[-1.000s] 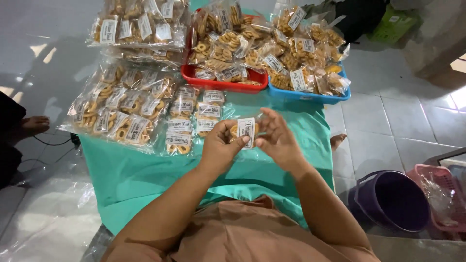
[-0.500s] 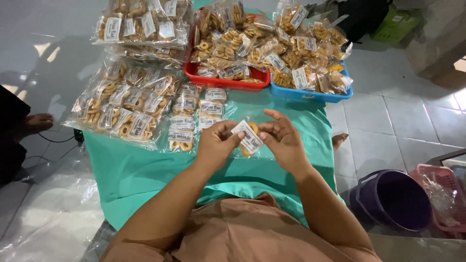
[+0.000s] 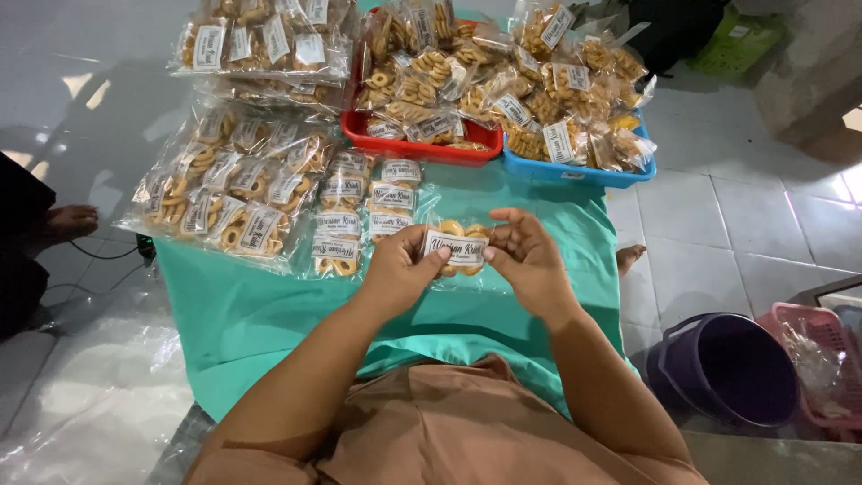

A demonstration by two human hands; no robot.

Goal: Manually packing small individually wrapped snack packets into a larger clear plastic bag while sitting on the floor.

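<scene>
Both hands are gripping one small snack packet [image 3: 456, 247] above the green cloth [image 3: 269, 323]. Left hand [image 3: 400, 266] is pinching its left edge; right hand [image 3: 528, 260] is pinching its right

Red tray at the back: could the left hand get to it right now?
Probably not at once: the left hand pinches the small labelled packet together with the right hand, and rows of packets lie between it and the red tray.
</scene>
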